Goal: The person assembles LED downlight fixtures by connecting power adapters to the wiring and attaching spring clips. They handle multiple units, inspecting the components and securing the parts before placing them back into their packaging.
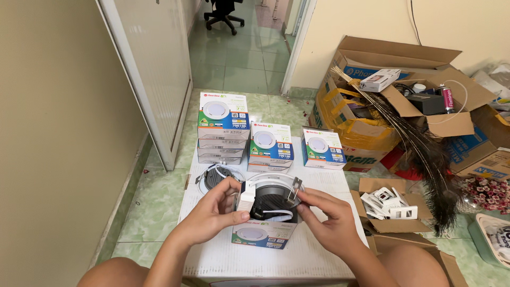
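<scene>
Holding a recessed light (272,201) between both hands above the white worktop (319,250), the person had its dark finned back turned up toward the camera, evidently so the rear fittings could be seen. The left hand (212,215) pinched the white driver block at the light's left edge; the right hand (330,217) pinched the right rim beside a raised spring clip, steadying it. A short white lead lay across the back. Directly beneath sat a small box (263,235). A second light (217,177) lay on the worktop behind, just beside stacked boxes (223,127). Open cartons (404,101) stood on the floor to the right.
</scene>
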